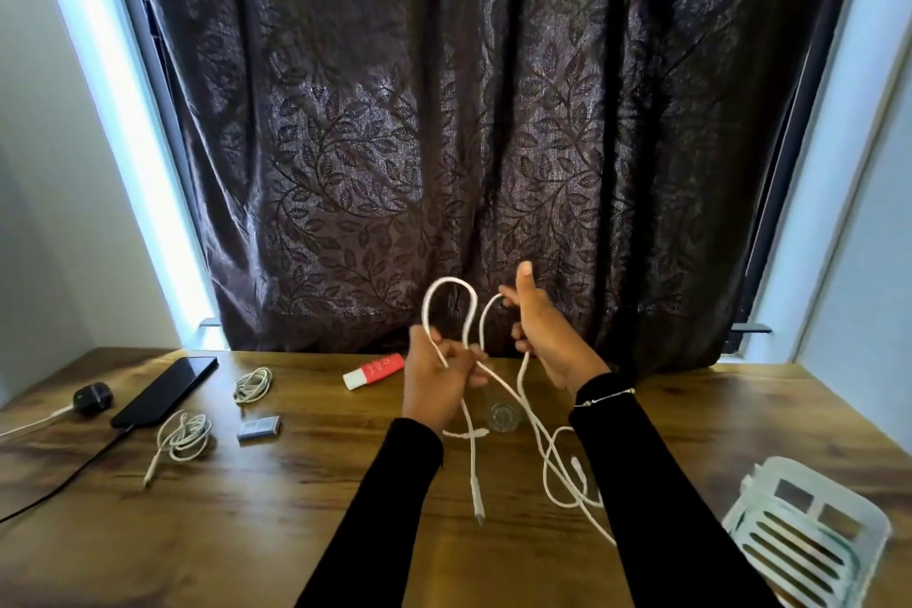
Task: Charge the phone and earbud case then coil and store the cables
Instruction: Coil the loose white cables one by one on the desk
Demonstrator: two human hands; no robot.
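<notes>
1. The white cable (493, 375) is being held up over the wooden surface (296, 499) in the head view, between both hands and in front of a dark leaf-patterned curtain (444, 114).
2. The left hand (437, 380) is making its grip by curling its fingers round the cable, pinching the base of a tall loop that is standing above the knuckles.
3. One plug end is hanging straight down below that hand, just above the surface.
4. The right hand (548, 336) is sitting a little higher and just beside the left, thumb pointing up, fingers curled round a second strand that is arching across to the left hand.
5. The rest of the cable is trailing down from the right hand in loose loops onto the surface, between the two black sleeves.
6. The phone (165, 390) is lying far left with a dark lead plugged in, and the dark earbud case (93, 399) is sitting just beside it with a white lead.
7. Two coiled cables (252, 384) are lying near the phone.
8. A pale slatted basket (809, 528) is standing at the right edge.
</notes>
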